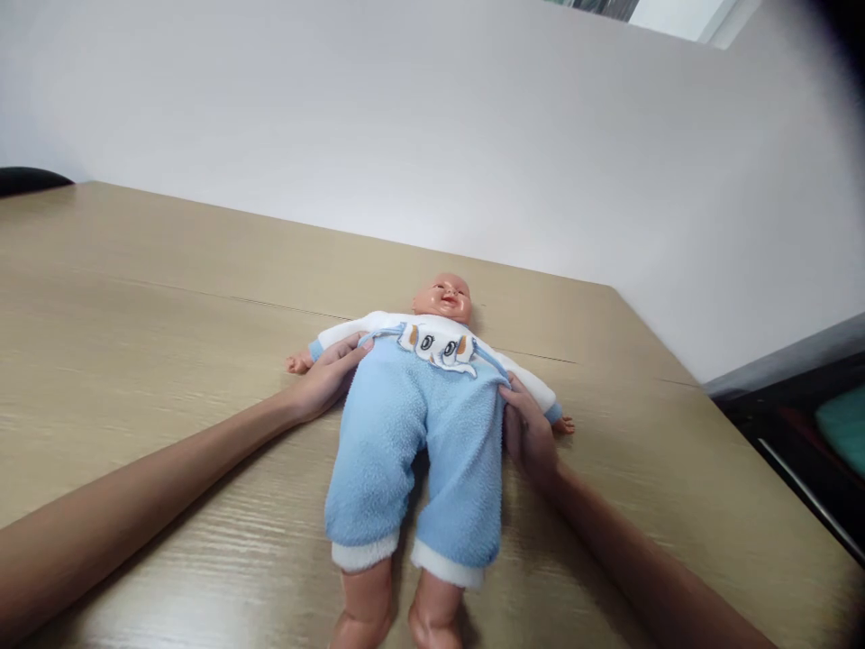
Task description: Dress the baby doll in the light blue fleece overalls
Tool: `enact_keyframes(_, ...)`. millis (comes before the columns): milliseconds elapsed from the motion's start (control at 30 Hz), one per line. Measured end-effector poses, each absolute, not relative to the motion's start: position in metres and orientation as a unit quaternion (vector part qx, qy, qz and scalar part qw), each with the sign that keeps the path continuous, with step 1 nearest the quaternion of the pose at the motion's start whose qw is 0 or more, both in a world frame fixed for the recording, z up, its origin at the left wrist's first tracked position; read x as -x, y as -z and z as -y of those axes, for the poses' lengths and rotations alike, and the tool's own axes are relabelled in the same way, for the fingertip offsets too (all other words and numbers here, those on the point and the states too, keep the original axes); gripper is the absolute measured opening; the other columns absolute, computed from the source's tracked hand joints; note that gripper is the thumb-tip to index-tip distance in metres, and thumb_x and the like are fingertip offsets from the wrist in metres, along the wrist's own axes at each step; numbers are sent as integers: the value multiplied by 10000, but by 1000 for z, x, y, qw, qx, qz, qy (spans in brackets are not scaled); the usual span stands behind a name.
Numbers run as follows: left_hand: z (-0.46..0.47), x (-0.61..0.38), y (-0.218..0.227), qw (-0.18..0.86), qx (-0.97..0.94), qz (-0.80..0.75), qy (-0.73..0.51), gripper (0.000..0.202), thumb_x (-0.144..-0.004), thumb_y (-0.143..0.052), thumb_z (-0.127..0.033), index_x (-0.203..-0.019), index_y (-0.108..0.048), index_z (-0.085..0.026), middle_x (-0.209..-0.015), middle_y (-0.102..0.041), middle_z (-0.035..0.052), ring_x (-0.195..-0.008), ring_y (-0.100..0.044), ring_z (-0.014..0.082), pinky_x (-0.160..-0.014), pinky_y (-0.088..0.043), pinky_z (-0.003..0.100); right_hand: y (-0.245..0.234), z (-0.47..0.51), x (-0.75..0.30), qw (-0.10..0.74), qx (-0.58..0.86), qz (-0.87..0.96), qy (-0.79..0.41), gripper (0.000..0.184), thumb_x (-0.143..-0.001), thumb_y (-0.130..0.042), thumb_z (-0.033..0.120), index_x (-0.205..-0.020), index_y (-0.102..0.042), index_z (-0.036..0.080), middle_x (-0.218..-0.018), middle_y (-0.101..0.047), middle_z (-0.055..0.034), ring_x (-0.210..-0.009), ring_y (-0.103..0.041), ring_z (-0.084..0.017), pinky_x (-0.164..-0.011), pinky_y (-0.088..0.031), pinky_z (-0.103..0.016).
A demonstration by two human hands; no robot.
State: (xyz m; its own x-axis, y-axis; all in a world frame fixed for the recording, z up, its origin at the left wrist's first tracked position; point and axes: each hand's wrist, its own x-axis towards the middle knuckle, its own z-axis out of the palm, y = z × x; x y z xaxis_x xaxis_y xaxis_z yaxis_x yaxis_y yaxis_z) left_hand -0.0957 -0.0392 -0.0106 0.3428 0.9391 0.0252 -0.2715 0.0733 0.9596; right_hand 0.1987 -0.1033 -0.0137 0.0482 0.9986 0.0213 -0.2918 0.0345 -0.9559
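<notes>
A baby doll (442, 299) lies on its back, head toward the far side of the table, arms spread out. It wears a white long-sleeved top (378, 322) and fleecy light-blue overalls (385, 433) with an elephant face (439, 347) on the chest. My left hand (330, 374) grips the overalls' upper edge at the left of the waist, below the doll's sleeve. At the opposite side, my right hand (531, 428) has its fingers curled on the overalls' edge under the strap. Parts of the fingers on both hands are hidden by the cloth and the doll's body.
The wooden table (168, 297) spreads around the doll, with thin seams across it. A pale wall (338, 117) stands behind its far edge. Dark furniture (797, 424) with a green item is at the right, and a black rounded shape (31, 180) shows at far left.
</notes>
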Motion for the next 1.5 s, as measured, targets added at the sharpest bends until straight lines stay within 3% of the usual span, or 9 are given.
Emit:
enact_keyframes(167, 40, 109, 6, 571, -582, -383, -433, 368, -951, -753, -582, -1013, -693, -225, -868, -600, -15, -773, -512, 168, -705, -395, 267, 12, 110, -208, 558, 480, 486, -471, 137, -870, -696, 366, -828, -610, 267, -774, -524, 27, -755, -474, -210, -749, -419, -320)
enact_keyframes(600, 43, 103, 7, 426, -637, -399, -503, 338, -1023, -666, -544, -1079, -661, -211, -993, -651, 23, -919, -581, 201, -822, -444, 280, -50, 64, -200, 484, 453, 480, -575, 123, -793, -679, 315, -877, -616, 251, -767, -564, 33, -722, -501, -171, -672, -396, -287)
enact_keyframes(700, 43, 103, 8, 381, -654, -414, -507, 308, -1055, -622, -500, -1121, -667, -202, -1060, -690, 47, -978, -617, 221, -884, -456, 298, -62, 40, -178, 473, 517, 533, -473, 137, -855, -670, 365, -909, -603, 259, -715, -556, 47, -648, -475, -165, -647, -387, -302)
enact_keyframes(800, 46, 103, 6, 327, -670, -433, -507, 248, -1082, -577, -425, -1125, -665, -197, -1062, -705, 56, -971, -626, 230, -907, -460, 316, -71, 15, -147, 440, 526, 675, -272, 126, -925, -657, 358, -969, -646, 241, -932, -693, -22, -863, -610, -214, -841, -473, -366)
enact_keyframes(900, 47, 104, 7, 272, -684, -444, -510, 190, -1092, -549, -358, -1126, -654, -204, -1063, -703, 60, -985, -629, 238, -937, -461, 337, -80, -13, -113, 326, 459, 818, -118, 81, -969, -620, 274, -954, -676, 219, -1053, -734, -79, -1059, -635, -274, -1006, -455, -444)
enact_keyframes(1067, 47, 106, 13, 208, -713, -415, -525, 148, -1111, -488, -286, -1133, -616, -216, -1065, -678, 55, -998, -623, 226, -933, -483, 361, -83, -59, -61, 21, 260, 951, -165, 297, -927, -691, 141, -1218, -692, 202, -1323, -726, -99, -1230, -657, -263, -1023, -506, -366)
enact_keyframes(1167, 48, 107, 14, 212, -716, -398, -534, 125, -1116, -496, -267, -1126, -610, -217, -1058, -665, 51, -990, -621, 207, -916, -490, 350, -75, -72, -40, -42, 228, 964, -132, 349, -919, -698, 118, -1252, -689, 223, -1303, -740, -91, -1159, -696, -278, -918, -521, -350)
enact_keyframes(1300, 49, 110, 13, 222, -719, -386, -534, 88, -1108, -531, -270, -1086, -597, -215, -992, -629, 31, -892, -589, 179, -829, -485, 321, -69, -66, -35, -19, 241, 965, -101, 233, -961, -630, 155, -1185, -686, 186, -1252, -741, -142, -1056, -704, -320, -811, -482, -374)
enact_keyframes(1500, 51, 113, 16, 170, -729, -363, -554, 41, -1064, -608, -199, -1067, -571, -216, -952, -590, 13, -847, -563, 162, -772, -487, 294, -69, -55, -75, 239, 291, 903, -208, 346, -847, -586, 169, -1191, -610, 198, -1079, -733, -55, -923, -673, -233, -800, -476, -339)
